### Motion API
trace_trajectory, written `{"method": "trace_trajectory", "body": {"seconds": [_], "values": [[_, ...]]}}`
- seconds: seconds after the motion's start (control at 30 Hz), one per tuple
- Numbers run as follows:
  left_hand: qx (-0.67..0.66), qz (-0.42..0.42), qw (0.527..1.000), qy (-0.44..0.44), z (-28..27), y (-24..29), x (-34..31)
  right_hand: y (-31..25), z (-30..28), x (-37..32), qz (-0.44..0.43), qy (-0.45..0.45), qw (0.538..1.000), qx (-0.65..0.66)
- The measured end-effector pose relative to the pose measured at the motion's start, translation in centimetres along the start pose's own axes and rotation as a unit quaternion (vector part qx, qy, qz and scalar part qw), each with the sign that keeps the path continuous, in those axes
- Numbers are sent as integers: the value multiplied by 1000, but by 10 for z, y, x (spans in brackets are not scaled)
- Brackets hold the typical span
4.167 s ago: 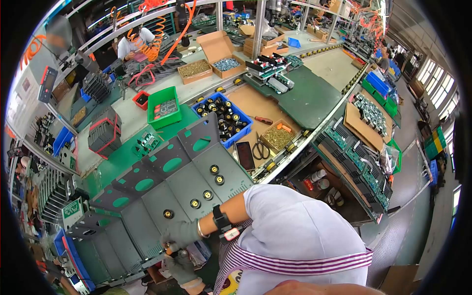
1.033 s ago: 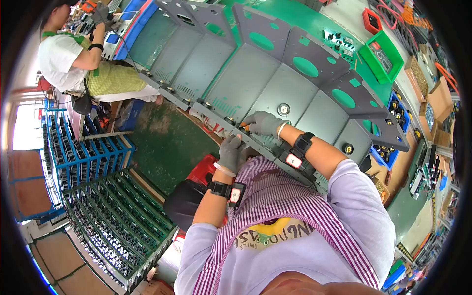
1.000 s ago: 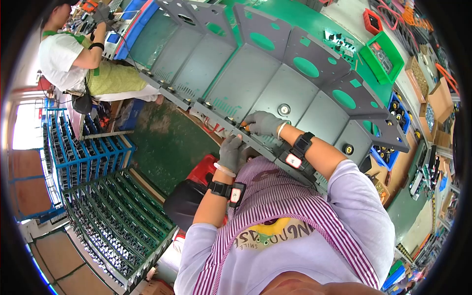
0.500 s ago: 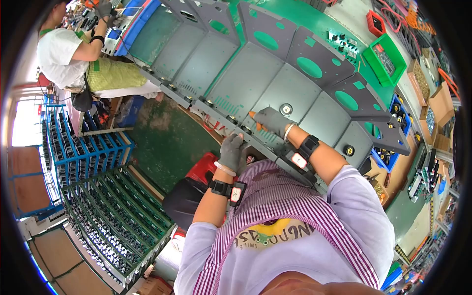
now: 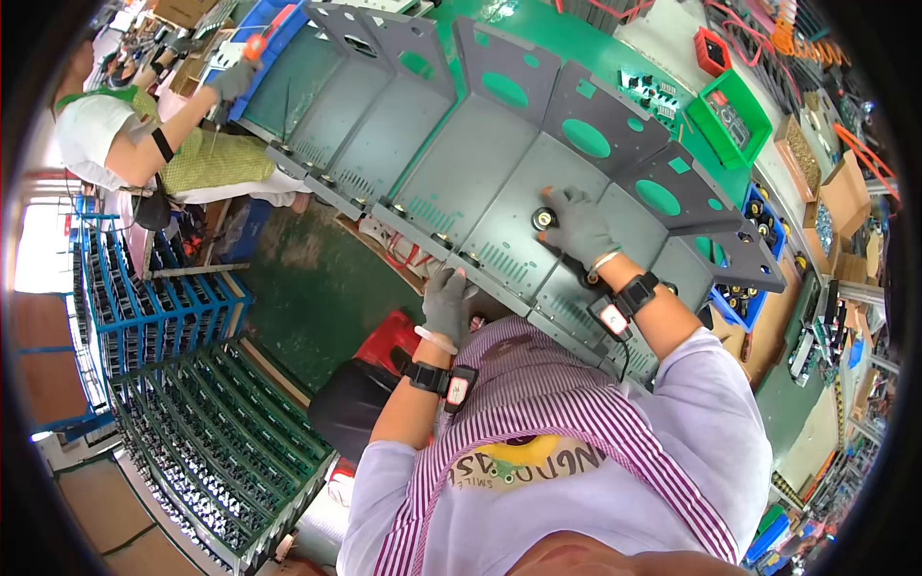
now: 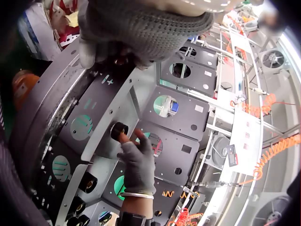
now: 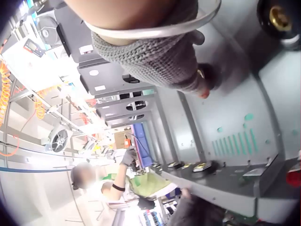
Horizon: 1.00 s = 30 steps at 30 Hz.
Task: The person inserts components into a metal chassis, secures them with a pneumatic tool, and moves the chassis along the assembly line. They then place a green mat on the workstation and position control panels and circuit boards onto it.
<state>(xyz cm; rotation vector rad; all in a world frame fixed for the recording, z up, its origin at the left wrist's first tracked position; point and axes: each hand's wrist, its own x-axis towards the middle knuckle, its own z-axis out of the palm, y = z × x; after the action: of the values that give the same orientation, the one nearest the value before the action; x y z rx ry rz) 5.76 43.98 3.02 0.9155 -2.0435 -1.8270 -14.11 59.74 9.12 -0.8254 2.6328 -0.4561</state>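
Note:
A grey sheet-metal panel [image 5: 461, 154] with upright dividers lies before me. My gloved right hand [image 5: 584, 228] is spread at a black round standoff [image 5: 544, 219] with a brass centre; the thumb touches it and a bare fingertip stands just beyond it. In the left wrist view the same fingers reach to the standoff [image 6: 119, 131]. My gloved left hand [image 5: 445, 309] is at the panel's front flange [image 5: 485, 280], fingertips right at the edge. Whether its fingers grip anything is hidden, so I cannot tell. Several black standoffs sit in a row along the flange.
A blue bin [image 5: 738, 305] of standoffs stands to the right, with a green bin [image 5: 730, 117] and a red bin [image 5: 712, 51] beyond. At the left another person [image 5: 115, 134] works with an orange-handled tool [image 5: 254, 47]. Racks [image 5: 221, 432] stand behind, and a red stool [image 5: 389, 341] is close by.
My right hand has left the flange and moved up and right to the loose standoff. My left hand stays at the flange. Fewer loose standoffs lie on the panel than 4 s ago.

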Motion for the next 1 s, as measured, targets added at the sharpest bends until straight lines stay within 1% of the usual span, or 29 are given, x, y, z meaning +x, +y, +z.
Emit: {"method": "trace_trajectory", "body": {"seconds": [0.03, 0.07, 0.1, 0.13, 0.17, 0.27, 0.3, 0.33, 0.4, 0.43, 0.47, 0.5, 0.53, 0.6, 0.63, 0.67, 0.73, 0.77, 0.8, 0.87, 0.9, 1.0], "values": [[31, 11, 999, 22, 0, -6, -3, 10, 9, 0, -25, 2, 1000, -4], [63, 21, 997, 44, 1, 1, -5, 21, 22, 1, -50, 3, 999, -8], [68, -20, 994, 77, 2, 39, -12, 23, 29, 1, -58, 22, 998, 16], [74, -60, 989, 111, 2, 59, -16, 24, 35, 1, -68, 40, 996, 41], [76, 8, 990, 117, -1, 47, -13, 23, 38, 1, -79, 58, 993, 66], [91, 150, 984, 4, -4, 60, -5, -27, 3, -22, 38, -25, 982, 185], [98, 171, 980, -15, 1, 72, -3, -37, 1, -32, -8, 16, 972, 236], [103, 184, 977, -30, 6, 78, -5, -48, -2, -40, -5, 21, 975, 221], [111, 220, 967, -61, 14, 97, -6, -68, -4, -59, -89, 79, 974, 194], [130, 168, 974, -80, 15, 113, -14, -77, -3, -66, -107, 92, 975, 171], [133, 172, 972, -87, 15, 107, -14, -84, -1, -72, -124, 106, 976, 147], [91, 111, 985, -94, 13, 100, -17, -88, 1, -75, -122, 112, 975, 146], [50, 51, 992, -102, 10, 95, -19, -91, -5, -80, -120, 96, 965, 211], [-37, -45, 987, -149, -3, 96, -20, -99, -25, -91, -117, 59, 932, 337], [-80, -95, 977, -172, -9, 96, -22, -104, -26, -93, -77, 61, 913, 397], [-149, -106, 966, -185, -8, 90, -25, -101, -18, -92, -106, 109, 934, 323], [-285, -126, 926, -212, 2, 77, -30, -87, 5, -86, -160, 202, 952, 165], [-376, -118, 885, -247, 1, 88, -32, -92, 4, -86, -184, 232, 947, 125], [-433, -139, 848, -274, -3, 95, -34, -101, -3, -89, -172, 213, 952, 138], [-534, -185, 758, -325, -14, 105, -38, -121, -19, -101, -140, 174, 960, 167], [-520, -193, 750, -360, -19, 109, -39, -122, -19, -105, -152, 170, 962, 147], [-516, -189, 741, -386, -30, 109, -47, -123, -31, -118, -263, 193, 927, 187]]}}
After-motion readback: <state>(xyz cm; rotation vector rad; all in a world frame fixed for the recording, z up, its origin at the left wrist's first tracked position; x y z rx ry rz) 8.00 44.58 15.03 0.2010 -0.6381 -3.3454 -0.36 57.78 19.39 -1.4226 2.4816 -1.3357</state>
